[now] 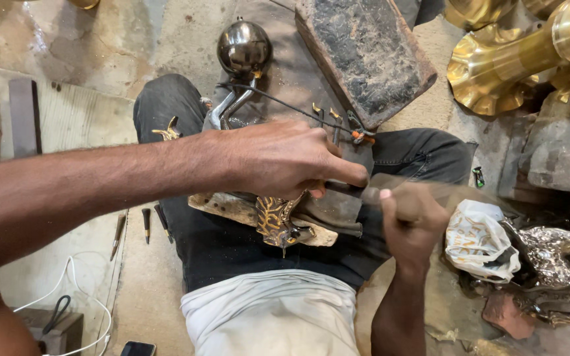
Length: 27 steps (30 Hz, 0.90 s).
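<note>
Brass, dark-patterned ornament piece (275, 221) sits on a worn wooden block (232, 207) across the person's lap, partly under the left hand. Left hand (285, 158) reaches across, fingers curled down over the piece, pinching a thin dark tool (344, 188). Right hand (410, 217), blurred, is fisted around the same tool's handle end. A metal frame tool with a round dark knob (244, 47) lies on the knee, beside a heavy dark block (364, 53). Brass fluted ware (496, 72) stands well to the right.
</note>
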{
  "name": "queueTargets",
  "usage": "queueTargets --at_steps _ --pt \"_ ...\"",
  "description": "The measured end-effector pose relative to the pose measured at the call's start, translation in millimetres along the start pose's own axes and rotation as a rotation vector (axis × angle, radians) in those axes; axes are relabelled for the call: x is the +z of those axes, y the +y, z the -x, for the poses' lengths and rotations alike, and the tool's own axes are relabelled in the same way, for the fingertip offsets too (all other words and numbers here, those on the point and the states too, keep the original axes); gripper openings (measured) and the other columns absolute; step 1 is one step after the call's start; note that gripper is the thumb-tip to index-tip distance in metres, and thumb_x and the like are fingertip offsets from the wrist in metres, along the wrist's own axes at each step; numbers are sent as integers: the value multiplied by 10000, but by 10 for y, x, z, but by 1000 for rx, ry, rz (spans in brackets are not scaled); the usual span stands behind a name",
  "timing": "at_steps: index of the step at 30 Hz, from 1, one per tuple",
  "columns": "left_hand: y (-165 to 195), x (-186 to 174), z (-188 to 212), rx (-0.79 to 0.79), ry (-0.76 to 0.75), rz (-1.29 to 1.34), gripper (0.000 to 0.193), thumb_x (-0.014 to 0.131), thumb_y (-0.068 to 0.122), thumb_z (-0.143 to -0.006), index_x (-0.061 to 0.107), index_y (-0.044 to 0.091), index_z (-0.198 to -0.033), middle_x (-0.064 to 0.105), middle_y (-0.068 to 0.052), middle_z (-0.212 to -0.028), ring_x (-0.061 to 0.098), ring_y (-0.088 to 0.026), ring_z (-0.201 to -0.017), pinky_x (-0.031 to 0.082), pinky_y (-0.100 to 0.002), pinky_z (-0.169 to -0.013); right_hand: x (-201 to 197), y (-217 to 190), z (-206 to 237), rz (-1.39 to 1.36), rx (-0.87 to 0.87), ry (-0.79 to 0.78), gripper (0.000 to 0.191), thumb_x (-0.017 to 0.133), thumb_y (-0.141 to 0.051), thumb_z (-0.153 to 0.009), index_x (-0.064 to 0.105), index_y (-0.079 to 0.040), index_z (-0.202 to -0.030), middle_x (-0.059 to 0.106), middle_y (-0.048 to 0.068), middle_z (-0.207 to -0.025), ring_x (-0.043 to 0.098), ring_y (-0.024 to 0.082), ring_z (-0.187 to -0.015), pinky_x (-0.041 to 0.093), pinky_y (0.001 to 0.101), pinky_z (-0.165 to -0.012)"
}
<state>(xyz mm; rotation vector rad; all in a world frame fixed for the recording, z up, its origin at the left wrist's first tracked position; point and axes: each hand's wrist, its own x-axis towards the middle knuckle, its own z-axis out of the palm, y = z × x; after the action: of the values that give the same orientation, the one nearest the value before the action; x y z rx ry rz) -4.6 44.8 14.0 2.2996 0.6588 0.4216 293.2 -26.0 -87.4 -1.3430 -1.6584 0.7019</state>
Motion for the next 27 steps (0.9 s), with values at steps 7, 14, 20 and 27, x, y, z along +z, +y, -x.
queueTargets --at_steps 7,14,20,27 --pt "6 3 -39 -87 -84 -27 450 766 146 -818 600 168 -1236 727 -102 -765 732 -308 -709 508 -515 -538 -15 -49 -37 -57 34 19 239 803 66 -926 624 -46 -1038 642 35 -938 616 139 -833 513 293 -818" --pt "13 -21 -38 -67 -69 9 438 758 161 -846 581 168 -1247 734 -101 -809 737 -319 -752 502 -533 -554 -34 -26 -64 -347 163 102 226 787 26 -891 622 -80 -1003 634 18 -939 613 121 -799 508 271 -740" --pt "10 -9 -75 -64 -61 -14 476 762 149 -811 587 176 -1253 732 -102 -794 736 -327 -752 512 -536 -566 -10 -104 -107 -156 -159 29 238 766 58 -926 587 -99 -935 611 38 -832 598 187 -724 519 311 -765" --pt "38 -52 -74 -97 -129 -29 517 761 159 -836 565 214 -1311 721 -109 -808 726 -335 -774 510 -539 -610 -9 -31 -43 87 -24 62 209 762 62 -891 609 -23 -1006 613 121 -942 617 243 -853 510 315 -814"
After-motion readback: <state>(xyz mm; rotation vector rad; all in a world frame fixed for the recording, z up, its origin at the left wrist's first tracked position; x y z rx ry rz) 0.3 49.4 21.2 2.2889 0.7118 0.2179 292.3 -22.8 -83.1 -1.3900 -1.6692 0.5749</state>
